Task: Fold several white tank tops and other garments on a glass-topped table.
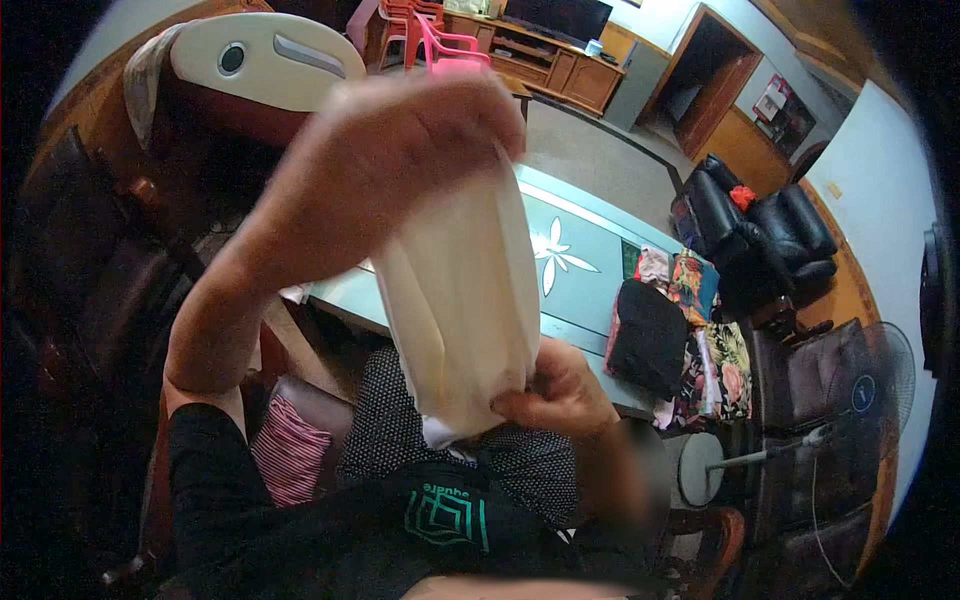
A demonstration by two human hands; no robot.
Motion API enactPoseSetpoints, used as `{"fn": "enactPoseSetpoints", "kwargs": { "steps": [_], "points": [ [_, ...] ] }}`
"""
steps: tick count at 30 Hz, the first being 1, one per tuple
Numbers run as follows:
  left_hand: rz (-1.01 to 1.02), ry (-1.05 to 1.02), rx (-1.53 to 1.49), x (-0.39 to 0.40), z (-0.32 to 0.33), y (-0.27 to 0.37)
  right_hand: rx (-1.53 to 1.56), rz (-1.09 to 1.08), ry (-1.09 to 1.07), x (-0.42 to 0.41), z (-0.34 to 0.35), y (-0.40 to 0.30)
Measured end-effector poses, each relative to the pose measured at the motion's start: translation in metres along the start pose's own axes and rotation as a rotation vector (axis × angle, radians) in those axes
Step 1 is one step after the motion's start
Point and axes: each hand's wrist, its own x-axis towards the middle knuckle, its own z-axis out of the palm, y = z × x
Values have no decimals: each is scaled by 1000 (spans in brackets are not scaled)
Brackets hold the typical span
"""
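A pale cream cloth (465, 292) hangs between my two hands, above my lap and in front of the glass-topped table. My left hand (420, 142) is raised high and grips the cloth's upper end; it is blurred, and its fingertips are partly hidden. Lower down, my right hand (559, 394) pinches the cloth's lower right edge between thumb and fingers. A white edge of the fabric shows at the bottom, over my dark patterned legwear.
Folded clothes (649, 337) lie at the right end of the table (574, 259). A striped red-and-white cloth (289, 450) rests on the seat at my left. On the right are a pedestal fan (862, 394) and black armchairs (716, 210). Pink and red plastic chairs (457, 49) stand beyond.
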Motion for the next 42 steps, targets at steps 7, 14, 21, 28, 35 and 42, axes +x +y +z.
{"fn": "enactPoseSetpoints", "kwargs": {
  "steps": [7, 14, 21, 28, 35, 42],
  "points": [
    [-145, 319, -91, -7, -89, -27, -457, 136, -107, -56, -41, 16],
    [-233, 542, 355, -44, -100, -70, -947, 88, 194, -104, -79, 7],
    [-424, 660, -469, -82, -125, -81, -691, 107, 655, -148, -83, -18],
    [-158, 211, -748, -101, -133, -76, -519, -552, 707, -192, -78, -49],
    [-454, 510, -512, -99, -107, -126, -612, -560, 817, -196, -103, -45],
    [-819, 416, -654, -56, 13, -173, 164, -222, 1121, -111, -138, -15]
  ]
}}
